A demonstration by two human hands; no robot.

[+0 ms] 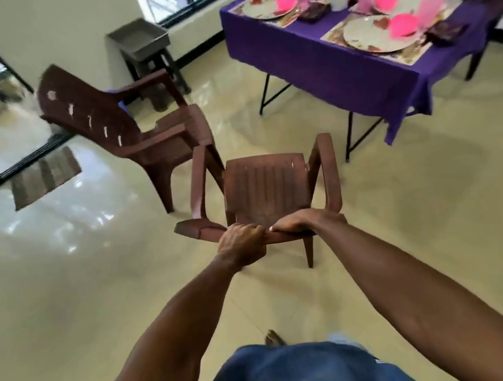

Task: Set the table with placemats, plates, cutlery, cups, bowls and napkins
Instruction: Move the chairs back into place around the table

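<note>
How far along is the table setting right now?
Mostly done: the table carries placemats, plates, pink bowls and cups. In hand: both the left hand and right hand grip a brown chair. Left: seating this and the other chair.

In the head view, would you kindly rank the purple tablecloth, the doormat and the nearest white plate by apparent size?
1. purple tablecloth
2. doormat
3. nearest white plate
The plate sits farther away, so true sizes stay unsure.

Bright daylight glares off floor (59, 233); motion-blurred edges
</note>
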